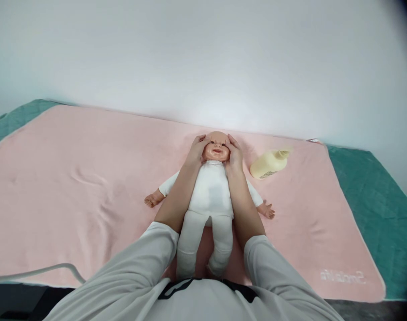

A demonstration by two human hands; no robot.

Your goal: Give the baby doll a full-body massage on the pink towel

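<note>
A baby doll [210, 187] in a white cloth suit lies on its back on the pink blanket, face up, its arms spread and its legs toward me. My left hand [198, 149] is cupped around one side of the doll's head, with the fingers at its temple. On the other side of the head, my right hand [234, 154] presses in the same way, its thumb and fingertips near the doll's eye. Both forearms pass over the doll's sleeves. To the right of my right hand, a pale yellow bottle [267, 165] lies tilted on the blanket.
The pink blanket [63, 178] covers most of the surface and has some wrinkles on the left. Under it, a green quilted cover [374, 191] shows at both sides. A white wall [203, 62] stands behind. A grey-white cable [52, 268] runs along the lower left edge.
</note>
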